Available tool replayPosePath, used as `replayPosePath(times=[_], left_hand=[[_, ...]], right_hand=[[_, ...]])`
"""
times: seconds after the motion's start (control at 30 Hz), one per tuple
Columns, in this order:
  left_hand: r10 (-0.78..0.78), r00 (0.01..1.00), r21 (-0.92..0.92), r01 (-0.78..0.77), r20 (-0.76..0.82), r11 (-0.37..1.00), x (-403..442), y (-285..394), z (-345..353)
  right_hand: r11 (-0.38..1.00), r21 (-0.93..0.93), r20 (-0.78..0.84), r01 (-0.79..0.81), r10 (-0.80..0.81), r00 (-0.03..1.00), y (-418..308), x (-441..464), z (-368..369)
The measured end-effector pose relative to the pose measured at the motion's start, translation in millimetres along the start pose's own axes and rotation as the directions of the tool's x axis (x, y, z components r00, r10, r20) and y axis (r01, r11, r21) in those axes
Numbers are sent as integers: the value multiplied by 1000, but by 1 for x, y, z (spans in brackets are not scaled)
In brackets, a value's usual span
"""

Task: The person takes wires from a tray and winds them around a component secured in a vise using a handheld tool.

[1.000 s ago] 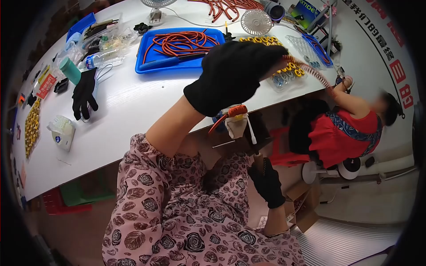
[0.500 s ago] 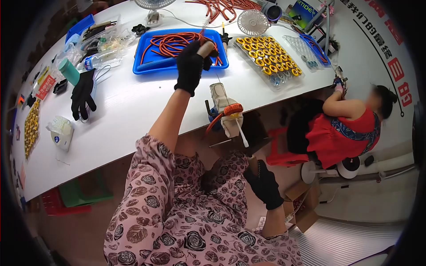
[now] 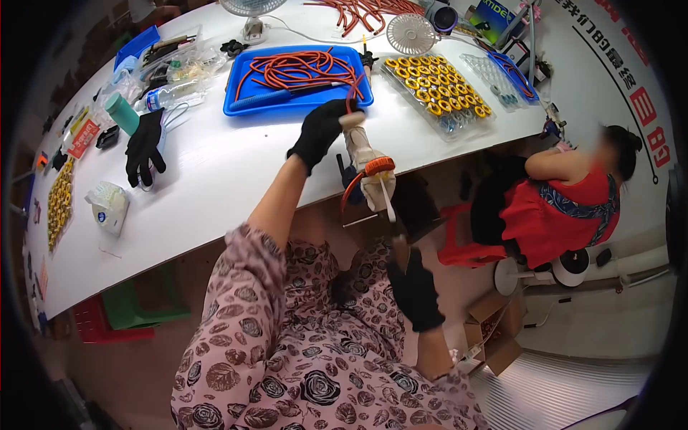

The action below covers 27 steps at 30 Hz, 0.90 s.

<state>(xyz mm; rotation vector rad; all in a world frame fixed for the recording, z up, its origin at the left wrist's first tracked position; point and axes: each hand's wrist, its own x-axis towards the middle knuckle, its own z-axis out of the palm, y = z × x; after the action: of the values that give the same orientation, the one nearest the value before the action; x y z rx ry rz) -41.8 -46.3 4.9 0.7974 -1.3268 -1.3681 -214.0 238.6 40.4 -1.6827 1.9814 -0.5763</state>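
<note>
My left hand [image 3: 322, 132], in a black glove with a tan covering on a fingertip, is closed at the table edge. From its fingers a red cord [image 3: 352, 93] rises toward the tray. Just beside it stands a cloth-wrapped holder [image 3: 360, 147] with an orange ring [image 3: 379, 166] around it, a red cord looping off its left side and a white stick [image 3: 388, 199] pointing down. Low by my lap is my right hand [image 3: 416, 294], gloved in black, its fingers together around something I cannot make out; a tan tip shows at its top.
A blue tray [image 3: 240, 107] holds red cords and a blue-handled tool. Right of it sit yellow rings [image 3: 437, 82] in a plastic tray. A spare black glove [image 3: 145, 147], a tissue pack [image 3: 107, 206] and a bottle [image 3: 168, 97] lie left. A person in red [image 3: 566, 215] sits at right.
My left hand has come down from above the blue tray to beside the wrapped holder, bringing the red cord. My right hand has shifted only slightly, and the view has moved a little.
</note>
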Motion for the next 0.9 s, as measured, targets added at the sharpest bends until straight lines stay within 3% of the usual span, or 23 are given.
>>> replayPosePath(times=[0.03, 0.07, 0.13, 0.17, 0.2, 0.27, 0.3, 0.33, 0.37, 0.4, 0.43, 0.5, 0.53, 0.57, 0.63, 0.73, 0.77, 0.9], left_hand=[[160, 986, 199, -148, -47, 969, -24, 27, 1], [180, 982, 473, -133, -55, 871, -53, 64, 3], [460, 875, 633, -444, 153, 634, -103, 69, 29], [65, 891, 812, -438, 450, 384, -115, 51, 44], [350, 701, 695, -699, 622, 165, -135, 51, 58], [292, 652, 653, -750, 700, 108, -139, 40, 62], [240, 600, 610, -792, 763, 41, -136, 37, 62], [185, 648, 623, -762, 739, 178, -133, 43, 61], [184, 651, 626, -759, 736, 181, -134, 50, 58], [348, 619, 618, -776, 704, 128, -135, 57, 53], [503, 561, 615, -785, 658, 72, -135, 65, 48], [697, 563, 681, -717, 444, 145, -112, 85, 31], [622, 780, 623, -523, 74, 582, -102, 99, 29], [357, 900, 377, -250, -248, 892, -90, 108, 25], [367, 871, 191, -320, -327, 928, -44, 111, 9], [153, 974, -126, -176, -167, 976, 6, 68, 6], [116, 987, -121, -130, -113, 984, 14, 56, 7], [-97, 993, -107, 90, -69, 990, 26, 11, 14]], right_hand=[[975, -79, 89, -208, 215, 973, 3, -11, 1], [980, -44, 91, -196, 199, 976, 26, -36, 11], [971, -27, 138, -237, 238, 961, 79, -106, 28], [960, -43, 178, -277, 281, 943, 92, -125, 30], [960, -48, 180, -276, 280, 943, 93, -124, 23], [993, -88, 143, -83, 95, 985, 84, -124, 13], [993, -89, 136, -73, 85, 987, 73, -114, 7], [989, -65, 30, -136, 138, 990, 55, -105, -1], [979, -32, -71, -201, 198, 978, 44, -99, -5], [997, 35, -262, -70, 77, 962, 43, -95, -3], [997, 33, -261, -72, 78, 962, 40, -88, -3], [969, 241, -438, -57, 160, 885, 32, -68, -6], [988, 109, -391, -109, 143, 909, 31, -60, -9], [988, 107, -393, -111, 144, 908, 27, -49, -13], [991, 57, -112, -120, 125, 986, 18, -28, -21], [998, 11, 15, -58, 57, 998, 21, -2, -23], [999, 18, 78, -38, 37, 996, 20, 5, -24], [998, -19, 86, 63, -61, 994, 15, 30, -28]])
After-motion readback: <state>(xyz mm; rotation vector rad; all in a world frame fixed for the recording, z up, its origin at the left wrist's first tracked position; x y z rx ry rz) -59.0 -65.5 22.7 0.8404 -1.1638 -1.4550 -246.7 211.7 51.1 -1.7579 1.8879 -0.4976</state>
